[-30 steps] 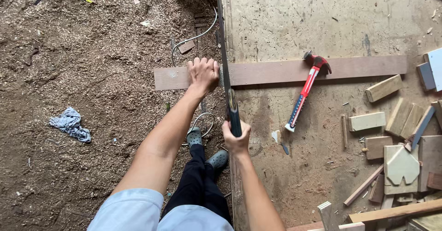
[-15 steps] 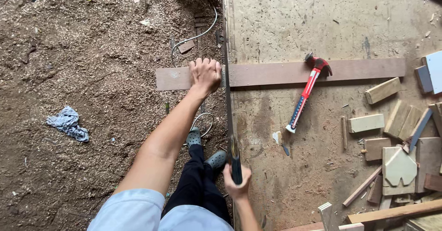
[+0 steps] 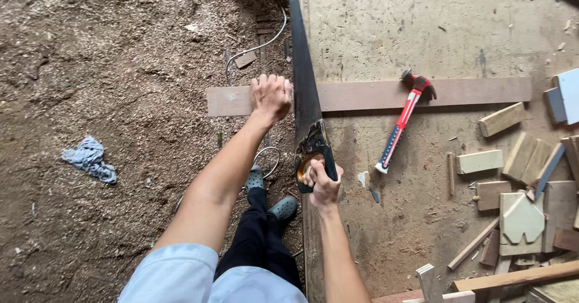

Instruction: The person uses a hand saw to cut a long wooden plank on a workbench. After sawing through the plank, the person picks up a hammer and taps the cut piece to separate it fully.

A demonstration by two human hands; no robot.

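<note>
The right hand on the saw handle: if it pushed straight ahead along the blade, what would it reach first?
Probably the long board the saw crosses; the right hand points up the blade toward it. The left hand sits just beside that line.

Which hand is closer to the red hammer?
The right hand. It grips the saw handle just left of the hammer. The left hand presses the board farther left, beyond the blade.

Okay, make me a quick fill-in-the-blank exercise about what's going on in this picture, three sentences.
1. The right hand grips the handle of a black ____.
2. The left hand presses down on a long wooden ____.
3. The tool with the red handle lying on the workbench is a ____.

Missing words: handsaw; plank; hammer.
</note>
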